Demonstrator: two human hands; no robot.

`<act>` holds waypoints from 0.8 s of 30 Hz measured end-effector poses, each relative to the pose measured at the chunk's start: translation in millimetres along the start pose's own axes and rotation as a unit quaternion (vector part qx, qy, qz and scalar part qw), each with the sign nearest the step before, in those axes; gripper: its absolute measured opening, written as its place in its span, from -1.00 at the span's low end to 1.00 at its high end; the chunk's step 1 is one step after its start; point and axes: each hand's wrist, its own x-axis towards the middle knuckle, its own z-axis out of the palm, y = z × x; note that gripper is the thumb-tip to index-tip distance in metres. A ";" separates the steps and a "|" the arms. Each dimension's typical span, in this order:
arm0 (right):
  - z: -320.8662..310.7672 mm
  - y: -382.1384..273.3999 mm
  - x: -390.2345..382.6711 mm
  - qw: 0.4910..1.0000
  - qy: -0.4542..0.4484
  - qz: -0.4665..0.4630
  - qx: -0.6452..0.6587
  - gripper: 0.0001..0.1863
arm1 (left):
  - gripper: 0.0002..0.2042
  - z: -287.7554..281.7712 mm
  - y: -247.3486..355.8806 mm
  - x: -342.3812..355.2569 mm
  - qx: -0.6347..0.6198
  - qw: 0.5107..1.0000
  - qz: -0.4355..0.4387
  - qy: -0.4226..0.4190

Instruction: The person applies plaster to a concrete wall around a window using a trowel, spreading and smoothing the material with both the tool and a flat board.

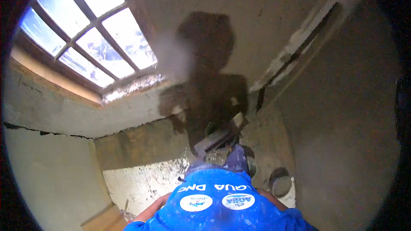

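My left arm (155, 208) and my right arm (272, 198) hang beside my blue shirt (214, 214), which has white printing and pale spatters. Both hands are out of sight, so what they hold or touch does not show. Below the shirt, one dark trouser leg (236, 160) stands out, stained with pale marks. Just ahead of my legs lies a long greyish piece (212, 143), dim and half in shadow; its kind cannot be made out. To my right on the floor is a round bucket-like container (281, 185).
A grey plastered wall (274, 30) rises ahead, carrying my shadow and a rough dark groove (295, 55). A barred window (98, 30) is at the upper left. Spattered white sheeting (145, 184) covers floor at left, near a brown board (105, 220).
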 end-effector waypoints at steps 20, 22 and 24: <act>86.0 -15.1 -45.0 0.999 0.017 0.020 -0.035 -0.62 | -0.59 -8.4 7.4 -79.6 -0.111 0.991 -0.070 0.003; 90.7 -13.5 -40.1 0.999 0.018 0.017 -0.032 -0.63 | -0.58 -11.4 11.4 -84.0 -0.115 0.991 -0.073 0.008; 98.6 -10.3 -38.7 0.999 0.018 0.018 -0.025 -0.64 | -0.58 -14.2 12.5 -94.3 -0.117 0.990 -0.080 0.010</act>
